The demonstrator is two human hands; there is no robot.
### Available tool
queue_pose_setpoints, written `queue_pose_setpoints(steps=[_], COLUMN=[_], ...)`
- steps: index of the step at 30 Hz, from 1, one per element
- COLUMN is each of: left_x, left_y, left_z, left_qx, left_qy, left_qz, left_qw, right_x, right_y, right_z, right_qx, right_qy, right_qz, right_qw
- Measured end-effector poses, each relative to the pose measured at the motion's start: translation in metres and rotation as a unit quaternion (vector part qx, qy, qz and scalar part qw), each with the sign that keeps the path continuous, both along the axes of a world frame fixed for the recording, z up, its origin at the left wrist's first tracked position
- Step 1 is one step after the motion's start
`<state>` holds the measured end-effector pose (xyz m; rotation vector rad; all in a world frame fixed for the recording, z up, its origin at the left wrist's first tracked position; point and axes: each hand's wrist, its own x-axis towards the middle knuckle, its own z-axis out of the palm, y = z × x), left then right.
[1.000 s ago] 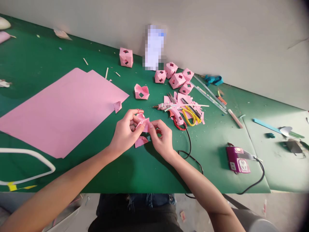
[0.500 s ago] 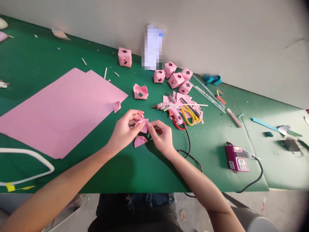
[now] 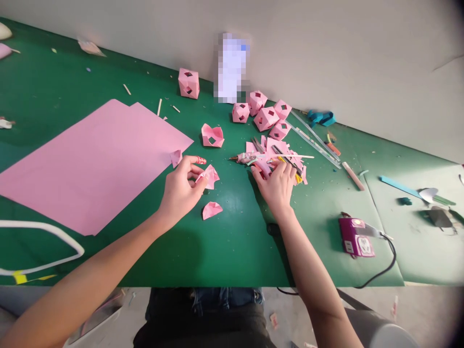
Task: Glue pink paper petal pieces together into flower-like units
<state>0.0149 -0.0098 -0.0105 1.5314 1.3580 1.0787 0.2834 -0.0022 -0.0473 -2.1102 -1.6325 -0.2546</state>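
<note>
My left hand is closed on a small folded pink paper piece, pinched between thumb and fingers above the green table. Red-and-white wrapping covers one of its fingertips. Below it lies another folded pink piece. My right hand is around the handle of a pink hot glue gun, thumb on the left and fingers over the right side. A white glue stick sticks out behind the gun. The hand hides most of the handle and the scissors beside it.
Several pink paper polyhedra stand near the wall, with an open pink paper form closer in. Large pink sheets cover the left side. Pink scraps lie under the gun. A purple power socket sits right.
My right hand has let go of the folded paper piece and moved right onto the glue gun's handle. My left hand keeps the piece and has shifted slightly left.
</note>
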Motion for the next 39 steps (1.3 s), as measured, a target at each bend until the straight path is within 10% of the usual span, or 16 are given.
queue_pose_setpoints(steps=[8,18,39], left_x=[-0.003,-0.005,-0.005], left_y=[0.005,0.008,0.010], left_z=[0.002,0.000,0.000], left_qx=[-0.012,-0.009,-0.025], left_qy=[-0.018,-0.018,-0.049], left_qz=[0.013,0.029,0.037], left_qw=[1.000,0.999,0.998], right_x=[-0.004,-0.042,-0.044], right_y=[-0.001,-0.029,-0.032], right_z=[0.005,0.038,0.025], right_qx=[0.006,0.008,0.061], right_qy=[0.003,0.265,0.139], right_qz=[0.035,0.110,0.135], right_qw=[0.999,0.958,0.979])
